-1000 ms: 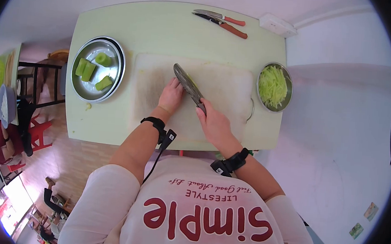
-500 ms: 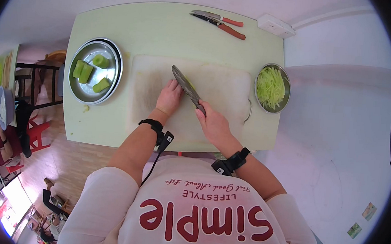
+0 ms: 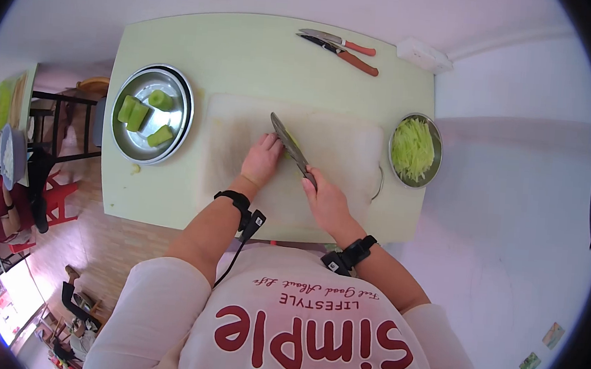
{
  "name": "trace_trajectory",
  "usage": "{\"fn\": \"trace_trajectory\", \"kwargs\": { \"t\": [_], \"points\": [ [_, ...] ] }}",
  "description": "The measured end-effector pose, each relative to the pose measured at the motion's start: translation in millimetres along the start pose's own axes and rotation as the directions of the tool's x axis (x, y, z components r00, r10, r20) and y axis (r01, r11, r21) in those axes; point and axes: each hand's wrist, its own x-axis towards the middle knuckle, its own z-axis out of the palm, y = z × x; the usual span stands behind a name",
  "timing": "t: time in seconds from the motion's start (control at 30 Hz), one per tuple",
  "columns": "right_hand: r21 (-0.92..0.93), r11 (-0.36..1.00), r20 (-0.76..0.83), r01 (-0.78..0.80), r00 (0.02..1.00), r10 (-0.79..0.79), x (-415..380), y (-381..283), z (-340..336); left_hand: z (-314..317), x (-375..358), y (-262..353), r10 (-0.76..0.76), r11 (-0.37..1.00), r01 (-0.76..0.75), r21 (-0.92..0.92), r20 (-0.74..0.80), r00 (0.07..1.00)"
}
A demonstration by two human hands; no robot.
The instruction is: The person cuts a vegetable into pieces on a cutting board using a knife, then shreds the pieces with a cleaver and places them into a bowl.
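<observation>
My right hand (image 3: 327, 199) grips the handle of a kitchen knife (image 3: 288, 141). The blade points away and to the left over the white cutting board (image 3: 344, 143). My left hand (image 3: 261, 158) is on the board with bent fingers, their tips close against the blade's left side. A thin strip of a green vegetable piece (image 3: 295, 137) shows along the blade's right side. Knife and fingers hide most of that piece. To the left, a steel bowl (image 3: 146, 153) holds several peeled green chunks (image 3: 135, 117). Pale green shreds (image 3: 413, 149) fill another steel bowl (image 3: 438, 162) on the right.
Two knives with orange-red handles (image 3: 357, 62) lie at the table's far edge. A white socket box (image 3: 422, 56) is on the wall at the far right corner. A small scrap (image 3: 135, 169) lies below the left bowl. Other people and a red stool (image 3: 62, 197) are off left.
The whole view has shifted, so the table appears slightly lower and to the right. Both hands and the knife keep nearly the same place on the board.
</observation>
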Motion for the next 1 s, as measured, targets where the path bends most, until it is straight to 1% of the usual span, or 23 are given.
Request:
{"fn": "trace_trajectory", "kwargs": {
  "t": [0.03, 0.1, 0.27, 0.43, 0.5, 0.57, 0.63, 0.7, 0.73, 0.8, 0.83, 0.9, 0.93, 1.0],
  "points": [
    [0.000, 1.000, -0.001, 0.003, 1.000, -0.003, 0, 3, 1, 0, 0, 0, -0.002, 1.000, 0.002, -0.005, 0.003, 1.000],
    [-0.012, 0.999, 0.046, -0.043, 0.998, 0.043, 0, 3, -1, 0, 1, 0, -0.003, 1.000, 0.003, -0.009, 0.005, 1.000],
    [0.004, 1.000, 0.025, -0.016, 1.000, 0.016, 0, 6, 2, -2, 1, 2, -0.028, 0.999, 0.027, 0.028, 0.038, 0.999],
    [0.040, 0.999, 0.009, 0.017, 1.000, -0.018, 2, 11, 1, -3, 2, 6, -0.051, 0.998, 0.051, 0.042, 0.014, 0.999],
    [0.089, 0.996, 0.037, 0.030, 0.999, -0.033, 5, 15, -5, -4, 4, 6, -0.050, 0.997, 0.049, 0.052, 0.011, 0.999],
    [0.109, 0.994, 0.077, 0.021, 0.997, -0.029, 9, 17, -13, -3, 4, 8, -0.010, 1.000, 0.010, -0.003, -0.014, 1.000],
    [0.128, 0.992, 0.127, 0.008, 0.992, -0.025, 10, 21, -16, -3, 3, 8, -0.028, 0.999, 0.028, -0.015, -0.001, 1.000],
    [0.238, 0.971, 0.097, 0.021, 0.994, -0.045, 12, 29, -16, -5, 2, 10, -0.046, 0.999, 0.046, -0.027, 0.012, 0.999],
    [0.233, 0.972, 0.106, 0.024, 0.993, -0.050, 15, 38, -14, -6, 3, 11, -0.032, 0.999, 0.032, -0.019, 0.000, 0.999],
    [0.342, 0.939, 0.105, -0.015, 0.994, -0.022, 20, 47, -11, -6, 2, 12, -0.025, 1.000, 0.025, -0.014, -0.013, 1.000],
    [0.340, 0.940, 0.108, -0.015, 0.994, -0.023, 19, 51, -12, -6, 2, 11, -0.028, 1.000, 0.027, -0.015, -0.007, 1.000],
    [0.400, 0.888, 0.175, -0.228, 0.970, 0.170, 16, 36, -25, -5, 3, 9, -0.023, 1.000, 0.023, -0.018, 0.000, 1.000],
    [0.399, 0.888, 0.171, -0.230, 0.970, 0.175, 15, 37, -25, -4, 3, 7, -0.015, 1.000, 0.014, -0.025, -0.013, 1.000],
    [0.421, 0.889, 0.121, -0.179, 0.983, 0.140, 14, 37, -24, -6, 8, 8, 0.002, 0.999, -0.003, -0.035, -0.025, 1.000]
  ]
}}
